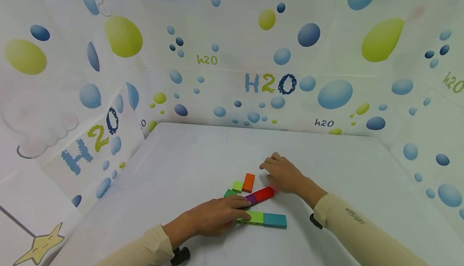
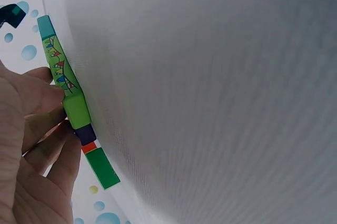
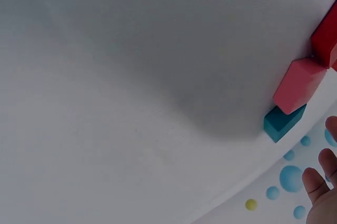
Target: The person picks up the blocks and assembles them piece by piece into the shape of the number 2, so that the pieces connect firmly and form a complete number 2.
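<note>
Thumb and finger of the left hand (image 1: 217,216) pinch the bunting-printed lime-green block (image 2: 58,58) on the white tabletop (image 1: 203,149), toward the end away from the teal block (image 1: 274,220), which abuts its other end. Further fingers reach the purple block (image 1: 251,198) just behind; from there a slanting row runs through the red block (image 1: 264,194) to the pink block (image 1: 274,188), partly hidden by the right hand (image 1: 282,174). That hand hangs near the pink block, fingers apart and loosely bent, with nothing visible in its grasp. Beyond lie 3 more: the orange block (image 1: 248,182), the small lime block (image 1: 237,186) beside it, and the green block (image 1: 230,193), close to the left hand.

The blocks look like painted wood, so likely light, stiff and hard to damage, though their smooth faces may be a little slippery. The lime-green block should take a pinch best across its 2 long sides, near the middle; pressure at 1 end could swing it out of line with the teal block.
</note>
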`<state>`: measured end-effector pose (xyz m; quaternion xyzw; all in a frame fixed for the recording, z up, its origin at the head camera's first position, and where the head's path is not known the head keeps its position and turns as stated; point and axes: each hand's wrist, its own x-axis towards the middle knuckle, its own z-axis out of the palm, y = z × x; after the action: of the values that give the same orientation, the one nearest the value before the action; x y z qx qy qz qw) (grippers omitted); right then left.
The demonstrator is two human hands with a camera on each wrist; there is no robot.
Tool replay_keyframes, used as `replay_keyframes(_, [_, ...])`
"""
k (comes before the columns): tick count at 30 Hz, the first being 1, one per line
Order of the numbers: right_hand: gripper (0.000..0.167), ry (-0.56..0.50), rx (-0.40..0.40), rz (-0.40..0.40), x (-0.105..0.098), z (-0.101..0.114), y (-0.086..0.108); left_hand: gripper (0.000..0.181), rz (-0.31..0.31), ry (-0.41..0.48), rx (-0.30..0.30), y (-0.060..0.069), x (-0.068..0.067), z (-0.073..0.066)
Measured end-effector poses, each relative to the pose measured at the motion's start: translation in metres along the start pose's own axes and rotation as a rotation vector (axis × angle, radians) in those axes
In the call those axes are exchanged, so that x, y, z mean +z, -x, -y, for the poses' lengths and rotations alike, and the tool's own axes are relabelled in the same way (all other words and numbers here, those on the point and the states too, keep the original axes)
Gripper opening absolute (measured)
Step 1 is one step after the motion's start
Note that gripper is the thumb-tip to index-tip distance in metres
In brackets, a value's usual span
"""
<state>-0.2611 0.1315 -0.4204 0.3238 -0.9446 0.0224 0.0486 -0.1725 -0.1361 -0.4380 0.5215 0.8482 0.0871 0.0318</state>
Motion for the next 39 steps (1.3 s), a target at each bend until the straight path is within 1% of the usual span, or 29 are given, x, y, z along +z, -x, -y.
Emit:
replay_keyframes(3, [0.037,-0.013,0.011,0.016,0.0,0.007,-0.006,0.045,0.002,-0.005,-0.007,0.0,0.0,-0.001])
replay_keyframes(7, [0.035,-0.027,0.007,0.026,0.0,0.017,-0.013,0.043,-0.008,-0.025,-0.002,-0.001,0.0,-0.002])
replay_keyframes(14, [0.035,-0.105,-0.017,0.04,0.005,0.027,-0.021,0.042,-0.027,-0.061,0.015,0.001,0.003,-0.002])
replay_keyframes(19, [0.037,-0.116,-0.046,0.049,0.01,0.032,-0.026,0.043,-0.023,-0.059,0.011,0.001,0.001,-0.004])
replay_keyframes(23, [0.038,-0.123,-0.066,0.067,0.011,0.036,-0.029,0.042,-0.034,-0.076,0.027,0.002,0.0,-0.005])
replay_keyframes(32, [0.036,-0.174,-0.131,0.075,0.013,0.042,-0.033,0.041,-0.037,-0.083,0.031,0.002,0.0,-0.004])
replay_keyframes(35, [0.037,-0.19,-0.141,0.09,0.015,0.044,-0.034,0.041,-0.038,-0.083,0.033,0.002,0.001,-0.004])
replay_keyframes(39, [0.035,-0.196,-0.159,0.092,0.015,0.048,-0.035,0.042,-0.046,-0.092,0.038,0.002,0.001,-0.004])
